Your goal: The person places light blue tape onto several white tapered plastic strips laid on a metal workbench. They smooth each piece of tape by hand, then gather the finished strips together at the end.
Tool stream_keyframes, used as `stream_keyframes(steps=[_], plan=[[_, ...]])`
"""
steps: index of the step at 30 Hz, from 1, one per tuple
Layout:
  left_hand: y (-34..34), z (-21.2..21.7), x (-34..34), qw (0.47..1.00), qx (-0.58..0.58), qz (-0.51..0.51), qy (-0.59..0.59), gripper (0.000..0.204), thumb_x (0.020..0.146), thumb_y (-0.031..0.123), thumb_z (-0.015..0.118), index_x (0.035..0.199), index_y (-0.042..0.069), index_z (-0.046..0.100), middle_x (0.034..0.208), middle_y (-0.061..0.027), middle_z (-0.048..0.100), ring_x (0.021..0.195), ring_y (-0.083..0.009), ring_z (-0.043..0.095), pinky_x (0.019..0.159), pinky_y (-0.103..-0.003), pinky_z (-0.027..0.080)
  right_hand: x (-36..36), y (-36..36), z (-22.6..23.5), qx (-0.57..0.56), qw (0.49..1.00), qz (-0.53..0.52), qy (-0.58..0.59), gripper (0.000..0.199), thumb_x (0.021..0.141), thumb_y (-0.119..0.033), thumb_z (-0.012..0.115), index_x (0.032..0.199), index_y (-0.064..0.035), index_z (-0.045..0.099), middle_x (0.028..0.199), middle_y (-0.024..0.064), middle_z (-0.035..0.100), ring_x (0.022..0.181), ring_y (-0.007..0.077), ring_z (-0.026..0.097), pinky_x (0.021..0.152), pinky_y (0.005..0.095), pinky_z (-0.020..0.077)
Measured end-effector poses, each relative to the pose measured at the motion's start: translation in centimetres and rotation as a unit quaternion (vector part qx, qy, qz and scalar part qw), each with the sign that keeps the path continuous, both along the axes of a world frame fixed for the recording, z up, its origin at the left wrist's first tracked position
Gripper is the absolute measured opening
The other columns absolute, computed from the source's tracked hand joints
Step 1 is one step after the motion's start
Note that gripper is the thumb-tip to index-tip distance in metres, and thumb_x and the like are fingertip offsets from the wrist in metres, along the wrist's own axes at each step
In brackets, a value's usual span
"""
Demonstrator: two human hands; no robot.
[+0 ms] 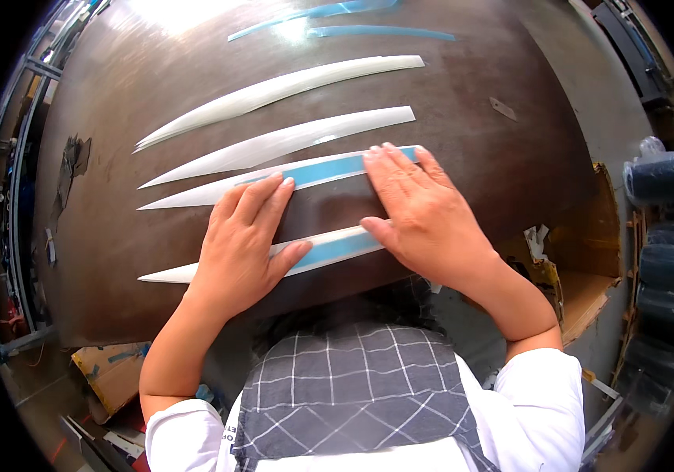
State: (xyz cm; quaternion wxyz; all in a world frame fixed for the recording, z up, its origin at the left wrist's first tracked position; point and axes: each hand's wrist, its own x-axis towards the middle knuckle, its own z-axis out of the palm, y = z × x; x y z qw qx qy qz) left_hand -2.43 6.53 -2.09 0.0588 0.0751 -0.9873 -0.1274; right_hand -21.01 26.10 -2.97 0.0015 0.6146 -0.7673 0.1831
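Observation:
Four long white pointed strips lie side by side on a brown worktable (117, 259). My left hand (244, 244) lies flat across the two nearest ones, fingertips on the blue tape of the third strip (195, 191), thumb on the nearest strip (329, 248). My right hand (419, 216) presses flat on the right ends of the same two strips, fingers spread over the blue tape. Both nearer strips carry a blue band along their right halves. The two farther strips (274, 89) (274, 144) are plain white and untouched.
Two thin blue tape pieces (380, 31) lie at the table's far edge. A small grey scrap (502, 108) sits to the right. Dark rolls of material (667, 177) are stacked at the far right. Cardboard and scraps (109, 370) lie on the floor at lower left.

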Motion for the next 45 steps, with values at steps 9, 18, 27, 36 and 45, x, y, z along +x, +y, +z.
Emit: stream_keyframes(steps=[9, 18, 27, 36, 45], plan=[[0.1, 0.3, 0.1, 1.000, 0.010, 0.001, 0.010, 0.068, 0.089, 0.038, 0.075, 0.143, 0.001, 0.055, 0.140, -0.0144, 0.055, 0.126, -0.0361, 0.051, 0.109, -0.047, 0.041, -2.6, 2.0, 1.2, -0.033, 0.998, -0.026, -0.037, 0.051, 0.089, -0.021, 0.075, 0.133, 0.0036, 0.061, 0.131, 0.0235, 0.066, 0.126, 0.0387, 0.062, 0.108, 0.0478, 0.0479], [-2.3, 2.0, -1.3, 0.983, 0.131, 0.001, 0.127, 0.045, 0.088, 0.017, 0.075, 0.131, 0.005, 0.064, 0.137, -0.0155, 0.058, 0.124, -0.0343, 0.055, 0.104, -0.044, 0.046, -23.7, -6.6, 2.5, 0.032, 0.979, -0.199, -0.037, 0.027, 0.085, -0.014, 0.068, 0.107, -0.0004, 0.069, 0.114, 0.0198, 0.070, 0.109, 0.0374, 0.066, 0.094, 0.0439, 0.0527], [-2.8, 2.6, -4.5, 0.984, 0.148, -0.049, 0.088, 0.038, 0.088, 0.010, 0.075, 0.125, 0.007, 0.068, 0.135, -0.0154, 0.059, 0.125, -0.0340, 0.056, 0.102, -0.043, 0.048, -26.9, -8.3, 3.3, 0.163, 0.960, -0.181, -0.137, 0.020, 0.081, -0.011, 0.070, 0.099, -0.0019, 0.069, 0.087, 0.0101, 0.070, 0.086, 0.0222, 0.067, 0.079, 0.0347, 0.0529], [-2.3, 2.6, -14.2, 0.961, 0.222, -0.073, 0.148, 0.031, 0.092, 0.012, 0.075, 0.122, 0.004, 0.071, 0.130, -0.0154, 0.064, 0.121, -0.0323, 0.060, 0.105, -0.041, 0.049, -20.7, -4.6, 6.7, -0.028, 0.918, -0.062, -0.391, 0.017, 0.087, -0.017, 0.074, 0.095, -0.0019, 0.074, 0.082, 0.0025, 0.069, 0.076, 0.0100, 0.063, 0.069, 0.0242, 0.0504], [-0.3, 3.9, -19.2, 0.901, 0.400, -0.076, 0.146, 0.019, 0.089, 0.014, 0.078, 0.103, 0.002, 0.075, 0.093, -0.0079, 0.075, 0.090, -0.0162, 0.067, 0.085, -0.032, 0.054, -12.9, -1.3, 8.6, -0.102, 0.893, -0.057, -0.434, 0.009, 0.089, -0.007, 0.073, 0.096, -0.0013, 0.074, 0.081, 0.0019, 0.069, 0.074, 0.0081, 0.060, 0.067, 0.0236, 0.0490]])
